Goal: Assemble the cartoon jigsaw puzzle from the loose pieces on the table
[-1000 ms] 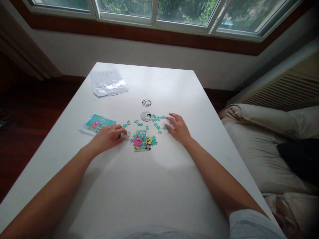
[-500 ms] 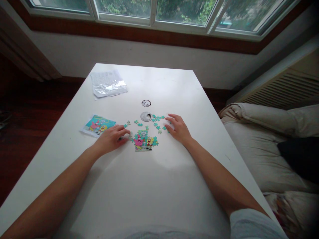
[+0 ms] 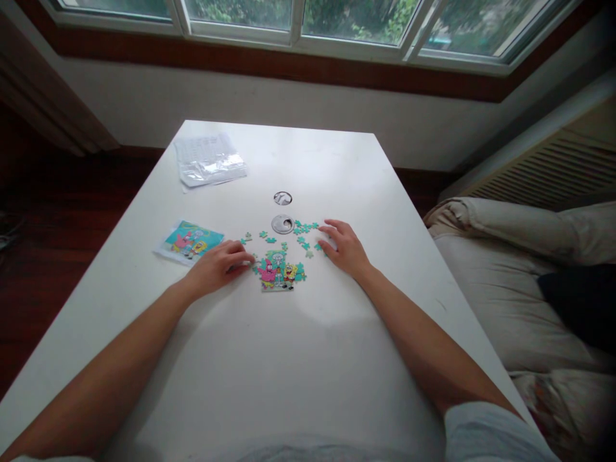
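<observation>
A partly joined jigsaw puzzle (image 3: 278, 274) with pink, grey and yellow cartoon figures lies flat before me. At its left edge my left hand (image 3: 221, 264) has its fingers curled together, the tips at a small puzzle piece (image 3: 256, 258) that they partly cover. My right hand (image 3: 344, 247) rests to the right with fingers apart and bent, holding nothing. Its thumb tip is beside a loose teal piece (image 3: 318, 246). More teal puzzle pieces (image 3: 304, 242) are scattered between the hands, beyond the joined part.
A picture packet (image 3: 190, 242) with the same figures lies left, partly behind my left hand. Clear plastic bags with paper (image 3: 210, 160) lie at the far left of the white table (image 3: 308, 359). A round metal cover (image 3: 282, 224) and a round hole (image 3: 282, 198) sit mid-table. A sofa (image 3: 505, 289) stands right.
My left hand's fingertips have shifted slightly right, closer to the joined puzzle, and the small piece at them appears to have shifted too. My right hand stays in place.
</observation>
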A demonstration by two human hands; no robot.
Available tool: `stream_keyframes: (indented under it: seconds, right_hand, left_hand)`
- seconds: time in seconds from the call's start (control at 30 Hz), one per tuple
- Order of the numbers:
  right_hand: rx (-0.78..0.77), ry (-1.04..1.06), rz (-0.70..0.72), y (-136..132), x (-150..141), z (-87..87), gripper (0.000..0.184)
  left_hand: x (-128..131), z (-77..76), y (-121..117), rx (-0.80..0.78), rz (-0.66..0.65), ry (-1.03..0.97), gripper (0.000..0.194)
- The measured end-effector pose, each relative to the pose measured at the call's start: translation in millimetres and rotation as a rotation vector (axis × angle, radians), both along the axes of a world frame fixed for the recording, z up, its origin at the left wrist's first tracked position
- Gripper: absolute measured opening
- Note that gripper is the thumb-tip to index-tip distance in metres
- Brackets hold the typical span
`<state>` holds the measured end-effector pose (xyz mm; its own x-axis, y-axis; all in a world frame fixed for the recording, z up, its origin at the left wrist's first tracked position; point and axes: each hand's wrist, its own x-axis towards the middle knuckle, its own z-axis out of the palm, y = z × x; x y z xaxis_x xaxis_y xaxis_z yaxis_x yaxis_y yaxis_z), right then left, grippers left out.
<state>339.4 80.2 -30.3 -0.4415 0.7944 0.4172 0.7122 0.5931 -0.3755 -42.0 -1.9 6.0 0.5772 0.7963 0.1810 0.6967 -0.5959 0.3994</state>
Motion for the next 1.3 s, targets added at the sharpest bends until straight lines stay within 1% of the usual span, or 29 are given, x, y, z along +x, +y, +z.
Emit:
stream_keyframes:
  seconds: [0.1, 0.37, 0.57, 0.83, 0.93, 1.07, 1.3]
  right_hand:
    - [-0.002, 0.001, 0.002, 1, 0, -1.2, 0.037]
    - [-0.018, -0.003, -0.006, 2, 2, -3.5, 0.039]
    - [-0.006, -0.005, 0.000, 1, 1, -3.2, 0.036]
    - [-0.009, -0.010, -0.004, 1, 0, 0.3, 0.033]
    - [-0.005, -0.014, -0.005, 1, 0, -0.1, 0.033]
    - [-0.002, -0.016, -0.003, 1, 0, -1.9, 0.032]
    - [-0.002, -0.011, -0.001, 1, -1, 0.1, 0.032]
  left_hand:
    - [0, -0.5, 1, 0.016, -0.004, -0.010, 0.027]
    - [1, 1.2, -1, 0.057, 0.062, 0.026, 0.020]
    - [3, 0.6, -1, 0.073, 0.071, 0.054, 0.020]
    - [0, -4.0, 2, 0.066, 0.105, 0.013, 0.024]
    - [0, -4.7, 3, 0.046, 0.106, -0.008, 0.024]
    - [0, -2.9, 3, -0.023, 0.117, -0.026, 0.023]
    - [3, 8.1, 2, -0.095, 0.144, -0.044, 0.018]
